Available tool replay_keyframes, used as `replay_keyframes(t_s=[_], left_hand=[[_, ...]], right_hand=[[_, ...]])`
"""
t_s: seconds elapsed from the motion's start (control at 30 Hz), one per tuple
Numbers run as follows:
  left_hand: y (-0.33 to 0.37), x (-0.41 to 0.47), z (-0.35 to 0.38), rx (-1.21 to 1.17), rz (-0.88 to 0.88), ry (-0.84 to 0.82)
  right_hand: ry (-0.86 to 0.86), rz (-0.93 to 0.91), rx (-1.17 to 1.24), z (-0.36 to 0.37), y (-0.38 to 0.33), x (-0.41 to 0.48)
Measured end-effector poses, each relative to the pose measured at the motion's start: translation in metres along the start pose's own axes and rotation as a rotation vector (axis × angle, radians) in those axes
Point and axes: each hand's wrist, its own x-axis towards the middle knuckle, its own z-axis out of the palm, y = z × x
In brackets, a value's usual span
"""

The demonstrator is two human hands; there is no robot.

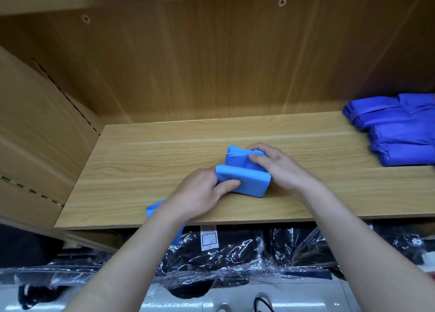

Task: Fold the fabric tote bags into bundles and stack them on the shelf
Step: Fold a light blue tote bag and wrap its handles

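Bundle: here it is, the light blue folded fabric tote bag (243, 181), a thick rolled front section with a looser flap of layers standing up just behind it.
Where it lies: flat on the pale wood-grain shelf board (131, 168), roughly midway along its width.
Left hand: the left hand (200, 194) has the left end of the front roll. The thumb is laid along the top of the cloth and the fingers are curled round the end (the fingertips are hidden behind the fabric).
Right hand: the right hand (280, 168) comes in from the far side, fingers curled over the raised flap and gripping it at the back right corner.
Bundle against hands: it is squarely between the two, touched by both, with the left hand at the near-left and the right hand at the far-right.
Loose strap: a light blue fabric strap (154, 209) runs out from under the left wrist and drops over the shelf's front edge.
Off to the right: a stack of darker royal-blue folded fabric bags (400, 132) sits at the right end of the same board, well apart from both hands.
Down below: black items in crinkled clear plastic wrap (235, 252) lie on the level beneath (one carries a white label, too small to read).
Behind: a wood-grain back panel (188, 64) with two screw heads showing.
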Motion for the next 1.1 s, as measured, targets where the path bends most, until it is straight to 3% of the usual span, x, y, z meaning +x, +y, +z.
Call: replay_keyframes(t_s=[0.1, 0.2, 0.3, 0.43, 0.57, 0.63, 0.73, 0.83, 0.93, 1.0, 1.1], left_hand=[[-0.003, 0.005, 0.006, 0.165, -0.092, 0.025], [0.002, 0.007, 0.011, 0.27, -0.152, 0.083], [0.01, 0.005, 0.014, 0.265, -0.215, 0.118], [0.015, 0.002, 0.006, 0.025, -0.276, 0.201], [0.021, -0.002, -0.008, -0.389, -0.156, 0.144], [0.025, -0.004, -0.008, -0.292, -0.086, 0.189], [0.033, -0.009, -0.006, 0.055, 0.013, 0.224], [0.037, -0.01, -0.009, 0.237, 0.035, 0.269], [0.036, -0.01, -0.009, 0.126, 0.058, 0.2], [0.037, -0.009, -0.01, -0.05, 0.081, 0.124], [0.041, -0.006, -0.013, -0.054, 0.095, 0.117]], right_hand=[[-0.052, -0.019, 0.073, -0.001, 0.001, -0.005], [-0.112, -0.091, -0.073, 0.002, 0.0, -0.01], [-0.019, -0.237, -0.339, 0.004, 0.001, -0.014], [0.131, -0.373, -0.366, 0.011, 0.002, -0.02], [0.136, -0.435, -0.292, 0.009, -0.008, -0.027], [0.119, -0.434, -0.38, 0.008, -0.015, -0.03], [0.029, -0.385, -0.829, 0.008, -0.024, -0.035], [-0.001, -0.421, -1.036, 0.005, -0.03, -0.038], [-0.044, -0.499, -1.165, 0.002, -0.032, -0.04], [-0.074, -0.489, -1.097, 0.001, -0.032, -0.039], [-0.063, -0.507, -0.994, 0.006, -0.029, -0.037]])
